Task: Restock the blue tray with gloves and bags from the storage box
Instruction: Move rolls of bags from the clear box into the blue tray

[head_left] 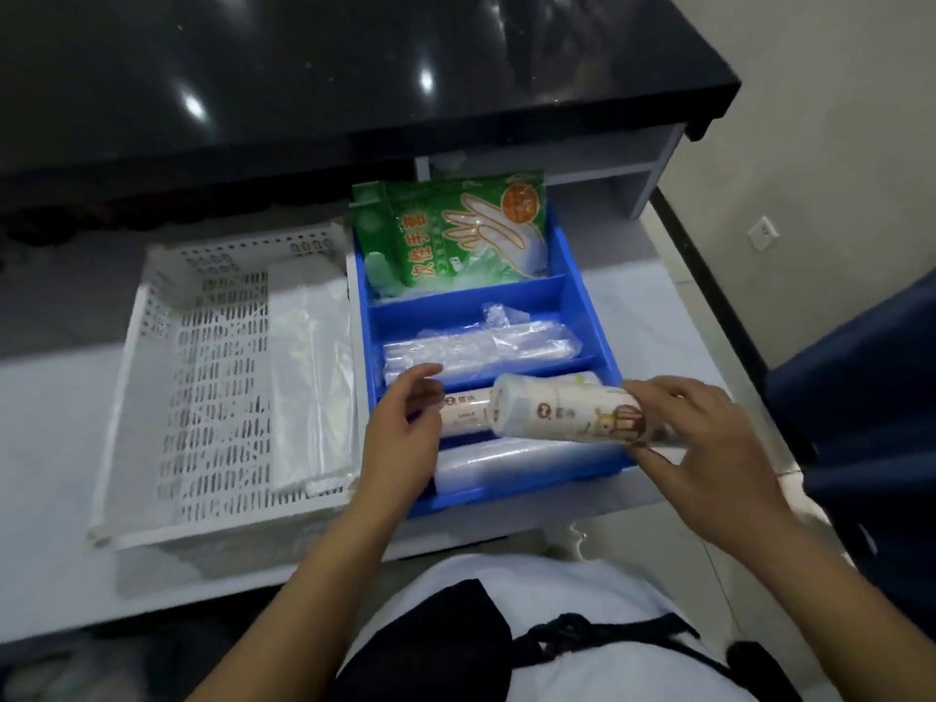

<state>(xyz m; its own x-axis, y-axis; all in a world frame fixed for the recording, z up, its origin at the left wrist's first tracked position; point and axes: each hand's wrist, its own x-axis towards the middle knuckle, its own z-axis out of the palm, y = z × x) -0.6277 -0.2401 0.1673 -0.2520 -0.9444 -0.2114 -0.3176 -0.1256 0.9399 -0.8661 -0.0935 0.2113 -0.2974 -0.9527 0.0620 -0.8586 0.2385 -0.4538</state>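
The blue tray (582, 306) sits on a white shelf, split into compartments. Green packs of gloves (456, 230) stand in its far compartment. Clear bag rolls (476, 354) lie in the middle one. My right hand (709, 443) grips a printed white roll of bags (562, 412) over the near compartment, tilted above another printed roll (466, 412). My left hand (405, 423) hovers with relaxed fingers at the left end of that lower roll; I cannot tell whether it touches it. A clear roll (521, 461) lies at the tray's front. The white perforated storage box (202, 377) stands to the left.
A flat clear plastic pack (309, 367) lies along the storage box's right side. A black glossy countertop (354, 68) overhangs the shelf at the back. A dark blue object (861, 397) stands at the right, close to my right arm.
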